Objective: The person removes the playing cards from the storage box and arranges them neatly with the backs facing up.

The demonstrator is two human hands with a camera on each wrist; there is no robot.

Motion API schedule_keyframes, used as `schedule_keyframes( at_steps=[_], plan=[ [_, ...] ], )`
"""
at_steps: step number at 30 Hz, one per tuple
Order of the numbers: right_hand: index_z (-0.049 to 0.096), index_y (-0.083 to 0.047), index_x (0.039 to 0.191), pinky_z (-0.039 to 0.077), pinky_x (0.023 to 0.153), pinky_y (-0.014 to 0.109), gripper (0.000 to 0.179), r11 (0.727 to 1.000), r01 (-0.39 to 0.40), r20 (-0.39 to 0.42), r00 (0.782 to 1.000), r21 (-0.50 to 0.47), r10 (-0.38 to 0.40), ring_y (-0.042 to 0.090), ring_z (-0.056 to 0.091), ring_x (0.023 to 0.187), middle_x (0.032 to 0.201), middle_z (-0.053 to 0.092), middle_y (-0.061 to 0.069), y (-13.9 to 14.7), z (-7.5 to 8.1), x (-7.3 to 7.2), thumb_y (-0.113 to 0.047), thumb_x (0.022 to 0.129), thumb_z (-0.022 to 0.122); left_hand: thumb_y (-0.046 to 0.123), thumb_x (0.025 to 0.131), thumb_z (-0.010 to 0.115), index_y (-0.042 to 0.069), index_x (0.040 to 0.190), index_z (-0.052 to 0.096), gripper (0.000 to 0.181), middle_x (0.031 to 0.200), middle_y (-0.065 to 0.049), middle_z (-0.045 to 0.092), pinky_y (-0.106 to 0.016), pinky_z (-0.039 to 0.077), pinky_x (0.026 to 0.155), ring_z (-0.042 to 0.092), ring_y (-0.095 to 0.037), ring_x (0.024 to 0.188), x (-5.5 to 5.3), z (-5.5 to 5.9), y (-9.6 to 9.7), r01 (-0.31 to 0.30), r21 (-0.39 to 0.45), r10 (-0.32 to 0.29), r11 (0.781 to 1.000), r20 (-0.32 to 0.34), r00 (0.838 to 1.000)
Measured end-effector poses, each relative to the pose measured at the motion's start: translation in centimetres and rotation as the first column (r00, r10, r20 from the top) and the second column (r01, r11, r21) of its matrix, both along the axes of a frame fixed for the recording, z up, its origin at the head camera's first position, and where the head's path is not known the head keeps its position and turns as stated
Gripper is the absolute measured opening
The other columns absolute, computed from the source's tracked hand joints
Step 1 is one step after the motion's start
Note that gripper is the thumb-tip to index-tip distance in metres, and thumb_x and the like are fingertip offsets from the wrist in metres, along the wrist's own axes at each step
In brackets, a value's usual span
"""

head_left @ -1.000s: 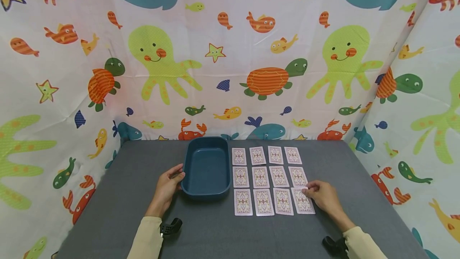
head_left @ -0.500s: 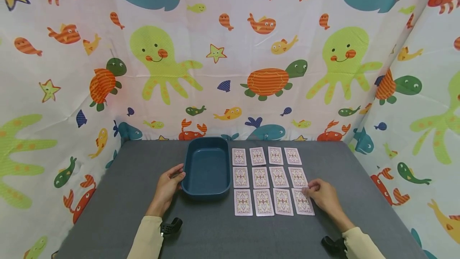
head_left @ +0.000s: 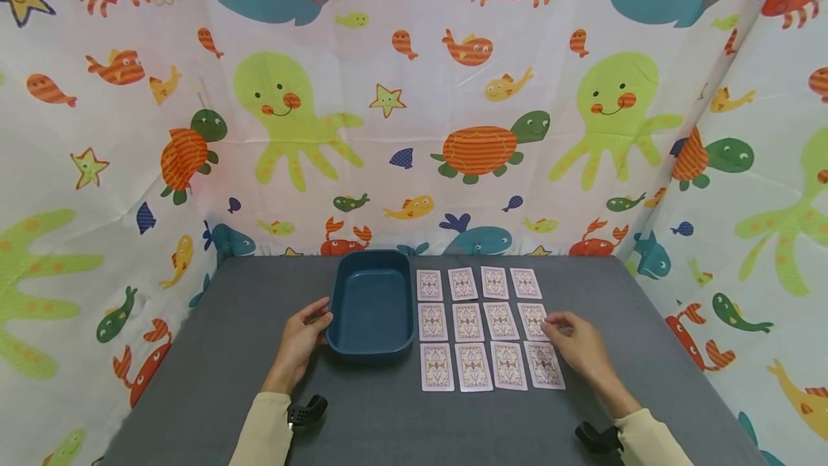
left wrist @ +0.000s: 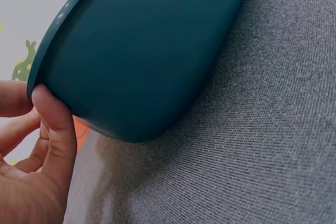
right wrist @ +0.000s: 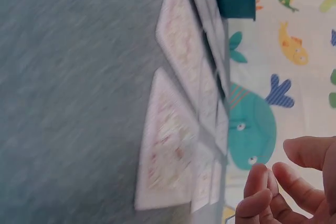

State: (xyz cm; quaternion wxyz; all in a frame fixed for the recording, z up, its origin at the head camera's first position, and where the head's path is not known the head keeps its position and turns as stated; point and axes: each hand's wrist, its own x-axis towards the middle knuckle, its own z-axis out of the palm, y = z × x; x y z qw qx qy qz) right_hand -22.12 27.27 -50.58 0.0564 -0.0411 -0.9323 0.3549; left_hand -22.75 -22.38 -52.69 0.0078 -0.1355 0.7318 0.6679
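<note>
My left hand point(head_left: 299, 342) pinches the rim of a dark teal plastic tub point(head_left: 371, 311) at its left side. In the left wrist view the thumb point(left wrist: 55, 114) lies against the outside of the tub, fingers at the rim. Right of the tub, playing cards point(head_left: 474, 365) with patterned backs up lie in three rows. My right hand point(head_left: 578, 344) is over the right edge of this layout, by the nearest row's end card point(head_left: 545, 365) and the middle row's end card point(head_left: 532, 321). Its thumb and index finger are apart with nothing between them, as the right wrist view shows.
A grey cloth-covered table point(head_left: 401, 430) bears everything. Behind it and along both sides hangs a white curtain point(head_left: 414, 164) printed with sea animals. The tub stands near the far edge. Black straps with cameras sit on both wrists.
My right hand has come off the nearest right-hand card and lifted slightly, its fingers now apart. The cards stay where they were, and the left hand keeps its hold on the tub.
</note>
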Motion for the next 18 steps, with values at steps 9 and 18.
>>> schedule_keyframes(
  at_steps=[9, 18],
  plan=[
    [0.066, -0.005, 0.111, 0.048, 0.065, 0.026, 0.026, 0.993, -0.040, 0.010, 0.999, -0.111, 0.041, 0.020, 0.065, 0.082, 0.104, 0.068, 0.014, -2.1, 0.9, -0.1, -0.024, 0.094, 0.065, 0.025, 0.100, 0.057, 0.016, 0.139, 0.054, 0.041, 0.132, -0.010, 0.055, -0.029, 0.052, 0.073, 0.057, -0.015, 0.100, 0.4, -0.4, -0.2, 0.000, 0.007, 0.000, 1.000, -0.011, 1.000],
    [0.064, -0.008, 0.116, 0.048, 0.069, 0.028, 0.028, 0.972, -0.113, -0.006, 0.993, -0.204, 0.114, 0.023, 0.066, 0.088, 0.111, 0.066, 0.012, -5.2, 2.2, -0.3, -0.028, 0.097, 0.062, 0.030, 0.103, 0.049, 0.010, 0.145, 0.046, 0.047, 0.142, -0.015, 0.054, -0.040, 0.056, 0.087, 0.059, -0.026, 0.119, 0.9, 0.7, -0.7, -0.031, -0.025, 0.029, 0.999, -0.053, 0.998]
  ],
)
